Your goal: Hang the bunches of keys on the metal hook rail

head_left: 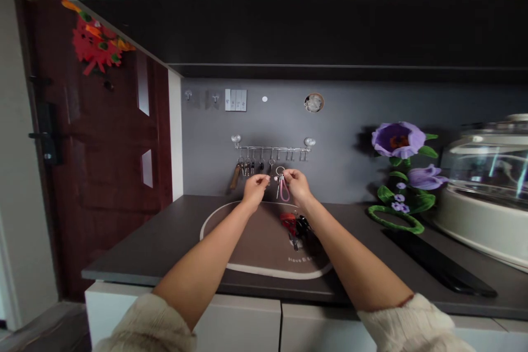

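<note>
Sleeves: two knitted, pale cuffs (408, 322) are sitting nearest the camera, and both bare forearms are reaching forward over the dark counter (140, 245). A brown mat (253, 247) with a pale border is covering part of that counter. A red and black bunch (287, 221) is lying on the mat's right part, beside the right forearm. At right, a long black object (437, 261) is lying on the counter near a purple knitted flower (398, 140).

Right hand (297, 186): thumb and fingers are pinching a key ring with a pink strap (284, 191); strap and key are dangling below the fingertips, in front of the wall and under the rack.

Left hand (256, 190): thumb and forefinger are meeting just beside a hanging key ring (271, 161); cannot tell whether they are gripping anything.

Farther: a metal hook rack (284, 149) is spanning the grey wall (350, 126), and several keys (247, 166) are hanging from its left hooks. Pale labels (236, 100) are showing above.
</note>
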`<state>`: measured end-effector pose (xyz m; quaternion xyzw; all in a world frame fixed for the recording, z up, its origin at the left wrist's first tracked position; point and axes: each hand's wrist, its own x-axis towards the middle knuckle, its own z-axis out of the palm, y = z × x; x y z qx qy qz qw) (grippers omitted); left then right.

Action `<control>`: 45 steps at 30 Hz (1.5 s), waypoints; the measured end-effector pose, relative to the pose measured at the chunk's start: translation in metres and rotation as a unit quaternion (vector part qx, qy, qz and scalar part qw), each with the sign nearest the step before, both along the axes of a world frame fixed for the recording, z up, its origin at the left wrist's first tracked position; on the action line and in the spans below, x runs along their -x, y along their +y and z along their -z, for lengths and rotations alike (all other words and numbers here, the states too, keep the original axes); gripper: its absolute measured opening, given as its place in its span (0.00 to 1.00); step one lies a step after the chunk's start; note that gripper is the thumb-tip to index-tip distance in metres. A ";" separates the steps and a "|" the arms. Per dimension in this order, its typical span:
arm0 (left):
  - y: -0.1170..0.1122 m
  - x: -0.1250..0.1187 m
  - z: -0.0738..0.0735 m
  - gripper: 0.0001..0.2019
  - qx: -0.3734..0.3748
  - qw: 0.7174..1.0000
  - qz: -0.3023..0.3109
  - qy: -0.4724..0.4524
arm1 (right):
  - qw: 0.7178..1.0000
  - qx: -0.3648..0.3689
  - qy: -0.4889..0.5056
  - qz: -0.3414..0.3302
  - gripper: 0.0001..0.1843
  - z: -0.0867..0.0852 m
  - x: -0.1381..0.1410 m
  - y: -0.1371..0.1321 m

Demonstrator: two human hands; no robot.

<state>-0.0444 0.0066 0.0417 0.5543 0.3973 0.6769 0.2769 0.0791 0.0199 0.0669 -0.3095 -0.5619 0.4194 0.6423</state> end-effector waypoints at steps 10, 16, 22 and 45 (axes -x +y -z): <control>-0.002 0.010 0.025 0.10 -0.088 0.924 -0.136 0.347 | 0.998 0.047 0.047 -0.001 0.07 -0.027 0.007 0.027; 0.000 0.010 0.028 0.11 -0.073 0.919 -0.144 0.359 | 0.991 0.088 0.099 -0.006 0.09 -0.035 0.017 0.039; 0.000 0.012 0.026 0.11 -0.062 0.924 -0.153 0.344 | 0.986 0.122 0.117 0.004 0.08 -0.031 0.021 0.049; 0.007 0.015 0.029 0.10 -0.045 0.944 -0.133 0.299 | 0.994 0.082 0.046 0.049 0.08 -0.014 0.019 0.062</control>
